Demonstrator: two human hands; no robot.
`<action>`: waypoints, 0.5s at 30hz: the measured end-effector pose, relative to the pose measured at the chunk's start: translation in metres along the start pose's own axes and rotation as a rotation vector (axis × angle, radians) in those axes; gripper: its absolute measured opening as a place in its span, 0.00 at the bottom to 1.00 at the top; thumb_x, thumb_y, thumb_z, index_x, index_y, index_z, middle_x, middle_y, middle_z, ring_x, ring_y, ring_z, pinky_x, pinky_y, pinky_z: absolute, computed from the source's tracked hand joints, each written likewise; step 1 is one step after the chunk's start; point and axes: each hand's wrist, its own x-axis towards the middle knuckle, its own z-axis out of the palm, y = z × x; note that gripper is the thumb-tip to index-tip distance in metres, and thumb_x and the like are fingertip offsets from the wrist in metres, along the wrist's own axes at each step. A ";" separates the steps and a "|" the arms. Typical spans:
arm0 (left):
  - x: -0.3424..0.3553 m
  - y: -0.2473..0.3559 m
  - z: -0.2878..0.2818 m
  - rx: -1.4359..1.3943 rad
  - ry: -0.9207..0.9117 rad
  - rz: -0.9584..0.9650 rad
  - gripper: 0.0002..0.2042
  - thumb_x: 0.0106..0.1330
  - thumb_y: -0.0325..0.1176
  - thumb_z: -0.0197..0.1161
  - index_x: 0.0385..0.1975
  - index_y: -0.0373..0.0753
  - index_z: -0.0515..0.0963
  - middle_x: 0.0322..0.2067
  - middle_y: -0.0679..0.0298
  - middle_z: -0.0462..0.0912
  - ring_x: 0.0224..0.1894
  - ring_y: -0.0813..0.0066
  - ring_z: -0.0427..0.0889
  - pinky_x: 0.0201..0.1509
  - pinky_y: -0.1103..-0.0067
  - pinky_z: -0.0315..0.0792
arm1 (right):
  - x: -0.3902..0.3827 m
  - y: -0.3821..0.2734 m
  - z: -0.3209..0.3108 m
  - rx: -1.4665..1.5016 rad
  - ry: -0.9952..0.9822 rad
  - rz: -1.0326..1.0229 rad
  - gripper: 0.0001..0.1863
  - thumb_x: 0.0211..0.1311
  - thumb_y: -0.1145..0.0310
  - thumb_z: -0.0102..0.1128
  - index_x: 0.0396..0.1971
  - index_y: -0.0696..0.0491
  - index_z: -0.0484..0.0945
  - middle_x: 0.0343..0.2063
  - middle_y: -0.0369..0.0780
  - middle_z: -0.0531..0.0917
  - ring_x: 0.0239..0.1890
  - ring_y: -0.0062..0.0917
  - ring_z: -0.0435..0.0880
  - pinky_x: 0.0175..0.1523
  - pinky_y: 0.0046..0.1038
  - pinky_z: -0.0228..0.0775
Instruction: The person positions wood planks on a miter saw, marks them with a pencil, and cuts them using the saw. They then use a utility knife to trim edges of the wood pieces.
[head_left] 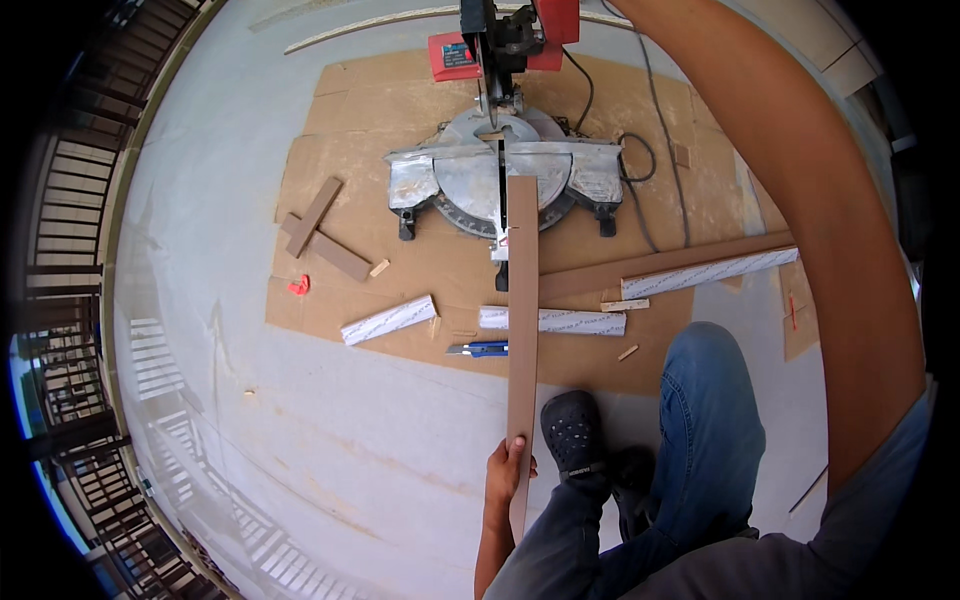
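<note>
My left hand (508,473) is closed around the near part of a long brown board (522,330), thumb on its upper face. The board points away from me, its far end lying on the table of a miter saw (470,185), just right of the slot. A small dark mark or notch shows on the board's left edge near the slot. The saw's head (505,40), black and red, is raised above at the top of the view. My right arm reaches up along the right side toward the saw's head; the hand itself is beyond the upper edge.
The saw stands on flattened cardboard (350,120). Crossed brown offcuts (318,228), a red piece (299,285), white wrapped strips (390,320) and a blue utility knife (480,349) lie around. A power cord (665,130) runs at right. A railing (85,190) borders the left.
</note>
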 end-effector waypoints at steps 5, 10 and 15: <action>0.011 0.028 -0.005 0.029 0.040 -0.011 0.28 0.77 0.57 0.54 0.42 0.30 0.77 0.21 0.58 0.80 0.20 0.70 0.81 0.25 0.75 0.77 | -0.003 -0.001 0.001 0.051 -0.029 -0.022 0.25 0.66 0.65 0.59 0.55 0.69 0.69 0.34 0.57 0.80 0.25 0.44 0.85 0.27 0.45 0.82; 0.032 0.046 -0.004 0.001 0.022 -0.012 0.27 0.77 0.56 0.55 0.44 0.30 0.77 0.22 0.59 0.80 0.20 0.70 0.81 0.25 0.75 0.77 | -0.004 -0.003 0.004 -0.017 -0.009 -0.005 0.25 0.68 0.64 0.58 0.55 0.68 0.68 0.33 0.56 0.79 0.25 0.44 0.85 0.27 0.46 0.81; 0.037 0.062 -0.006 -0.014 0.009 -0.019 0.27 0.77 0.57 0.55 0.43 0.31 0.77 0.22 0.59 0.81 0.20 0.70 0.81 0.25 0.75 0.78 | 0.003 -0.006 -0.004 -0.102 -0.020 -0.013 0.27 0.69 0.62 0.58 0.58 0.68 0.66 0.33 0.56 0.79 0.25 0.45 0.85 0.27 0.47 0.81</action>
